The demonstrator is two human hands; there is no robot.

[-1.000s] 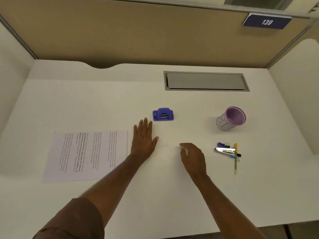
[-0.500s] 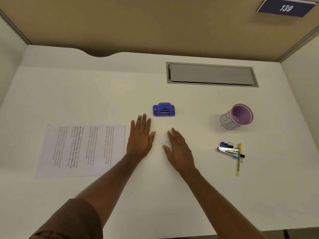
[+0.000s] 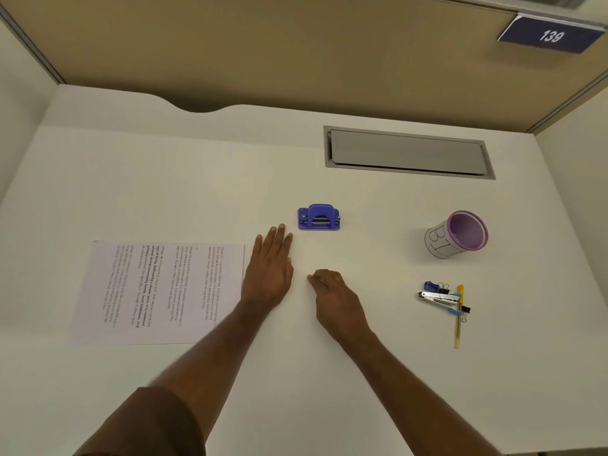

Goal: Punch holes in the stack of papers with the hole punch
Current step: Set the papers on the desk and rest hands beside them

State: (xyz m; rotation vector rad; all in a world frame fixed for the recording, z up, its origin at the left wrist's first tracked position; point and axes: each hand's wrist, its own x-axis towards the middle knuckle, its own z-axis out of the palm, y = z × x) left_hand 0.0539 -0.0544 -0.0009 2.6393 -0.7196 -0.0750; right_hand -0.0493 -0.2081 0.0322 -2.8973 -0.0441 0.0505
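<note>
Nothing of the punching looks begun. The left hand [image 3: 268, 274] is lying flat on the white desk [image 3: 164, 179] with fingers straight, holding nothing, just right of the stack of papers [image 3: 158, 292], which is sitting at the near left with its printed text running sideways. The right hand [image 3: 332, 296] is resting near the middle with fingers curling under, and it is gripping nothing that shows. The hole punch [image 3: 318, 217] is standing untouched just beyond the left fingertips, apart from the sheets. Bringing paper and punch together, seating the edge in the slot and pressing down is all, by my judgement, still waiting to be done
</note>
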